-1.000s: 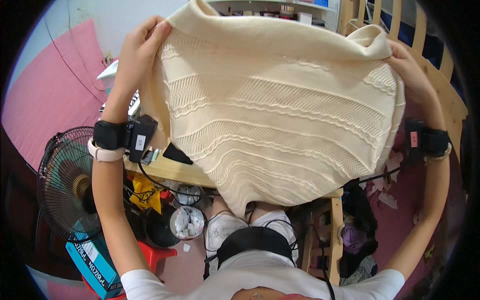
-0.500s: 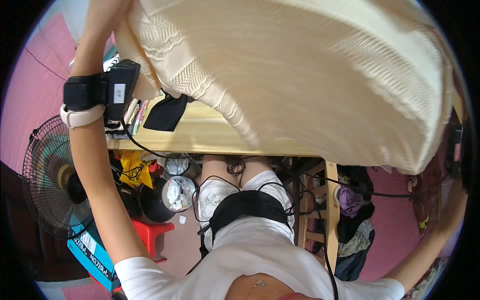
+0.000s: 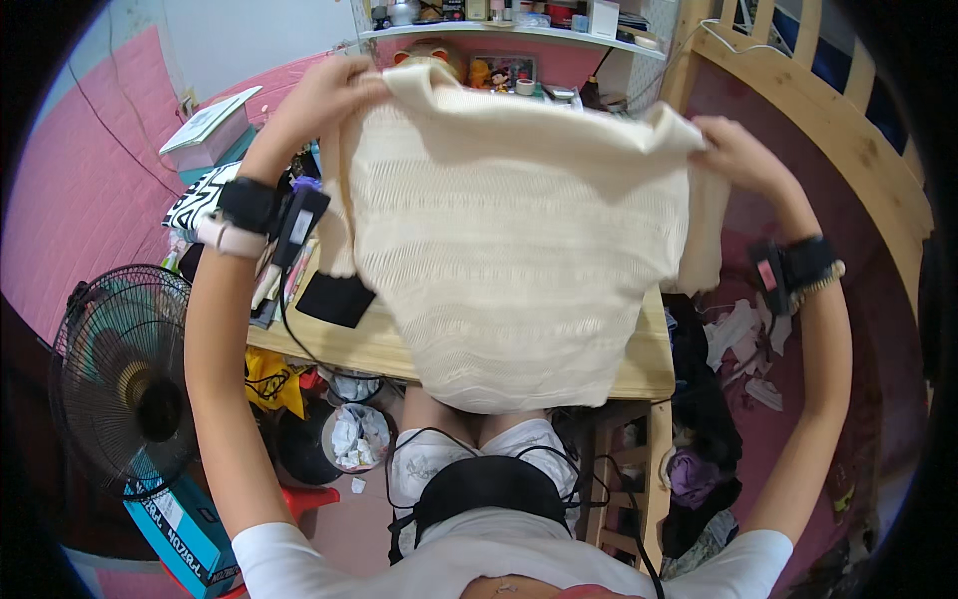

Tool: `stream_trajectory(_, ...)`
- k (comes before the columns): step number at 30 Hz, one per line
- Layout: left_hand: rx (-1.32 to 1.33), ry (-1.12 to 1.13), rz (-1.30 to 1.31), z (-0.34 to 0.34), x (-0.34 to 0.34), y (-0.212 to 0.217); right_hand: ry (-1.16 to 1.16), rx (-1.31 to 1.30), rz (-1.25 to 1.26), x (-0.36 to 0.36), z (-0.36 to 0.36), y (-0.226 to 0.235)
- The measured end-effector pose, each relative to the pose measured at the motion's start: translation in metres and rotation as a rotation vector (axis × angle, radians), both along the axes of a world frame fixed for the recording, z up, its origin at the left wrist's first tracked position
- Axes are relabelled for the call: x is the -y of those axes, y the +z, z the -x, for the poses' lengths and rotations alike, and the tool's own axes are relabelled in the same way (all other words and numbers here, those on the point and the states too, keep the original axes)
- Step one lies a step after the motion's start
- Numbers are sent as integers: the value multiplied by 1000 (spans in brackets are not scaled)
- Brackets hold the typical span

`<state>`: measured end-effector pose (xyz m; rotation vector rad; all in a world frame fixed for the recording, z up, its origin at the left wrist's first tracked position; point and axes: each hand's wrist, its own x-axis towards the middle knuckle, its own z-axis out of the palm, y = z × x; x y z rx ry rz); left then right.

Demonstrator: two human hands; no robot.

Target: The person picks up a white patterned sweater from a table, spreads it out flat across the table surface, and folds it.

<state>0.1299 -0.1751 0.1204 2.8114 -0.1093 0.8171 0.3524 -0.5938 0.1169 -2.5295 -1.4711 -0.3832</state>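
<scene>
A cream knit sweater (image 3: 529, 230) hangs spread out in front of me, above the wooden table (image 3: 654, 349). My left hand (image 3: 349, 88) is closed on its upper left corner, and my right hand (image 3: 733, 152) grips the upper right corner. Short sleeves droop at both sides, and the hem falls past the table's near edge over my lap. Left of the sweater, a folded black cloth (image 3: 336, 299) lies on the table. Most of the tabletop is hidden behind the knit.
A standing fan (image 3: 130, 379) is at my left, with a bin of crumpled paper (image 3: 357, 437) on the floor nearby. A wooden chair (image 3: 654, 489) and piled clothes (image 3: 699, 479) are at right. Beyond the table runs a shelf (image 3: 519, 32) of small items. Cables cross my lap.
The sweater has come down and been drawn out between my hands, from a wide sweep high on the right. My right hand has moved inward and up into clear view.
</scene>
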Motion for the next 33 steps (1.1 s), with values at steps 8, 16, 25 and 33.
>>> stream_trajectory(8, 688, 196, 179, -23, -36, 74, 61, 497, -751, -31, -37, 63)
stream_trajectory(16, 382, 62, -17, 66, 18, -137, 133, 284, -222, -8, 58, -126)
stream_trajectory(25, -217, 80, 335, 124, 94, -314, -7, -568, 62, 14, 96, -294)
stream_trajectory(33, -286, 113, 361, 132, 101, -308, -12, -355, -162, 36, 107, -280)
